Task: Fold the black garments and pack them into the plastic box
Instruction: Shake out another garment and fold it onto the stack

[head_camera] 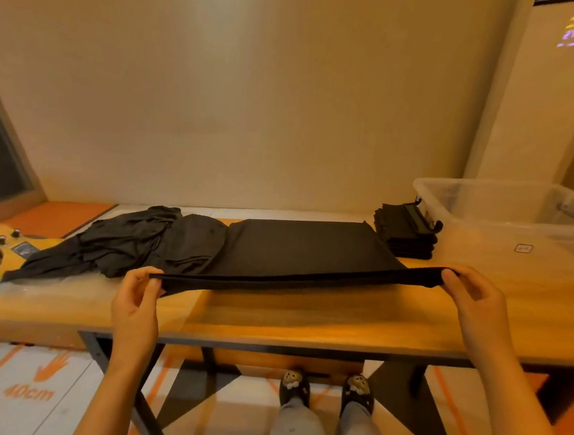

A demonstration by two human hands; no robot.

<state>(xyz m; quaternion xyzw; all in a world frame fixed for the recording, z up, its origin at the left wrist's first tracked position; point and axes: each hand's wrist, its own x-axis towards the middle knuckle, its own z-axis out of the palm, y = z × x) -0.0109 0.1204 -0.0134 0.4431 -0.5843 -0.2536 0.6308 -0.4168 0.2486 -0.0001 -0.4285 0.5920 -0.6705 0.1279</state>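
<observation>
While the left grip (137, 294) and the right grip (471, 297) each pinch one end of the near hem, the garment (303, 249) hangs taut between them, its near edge raised just off the counter (305, 318). Both grips are closed, thumb against curled fingers, on the cloth and nothing else. From the hem the garment runs away from the grips and lies flat, its far edge well beyond them towards the wall.

This looks to me like the start of a fold, with the near edge about to be carried over to the far one. To do it well, I'd say both grips should rise and travel together at the same height, holding the hem stretched so the middle does not sag. The hem should land square on the far edge before either grip lets go. The cloth looks thin and limp, so a slack pinch would likely leave a crooked crease.

Beyond the right grip, a stack (404, 233) of folded black pieces sits just past the garment's far corner, against the clear box (479, 194). The box stands farther out on that side, and I see nothing black in it. Beyond the left grip, a heap (132, 239) of loose black garments butts against the spread garment's edge.
</observation>
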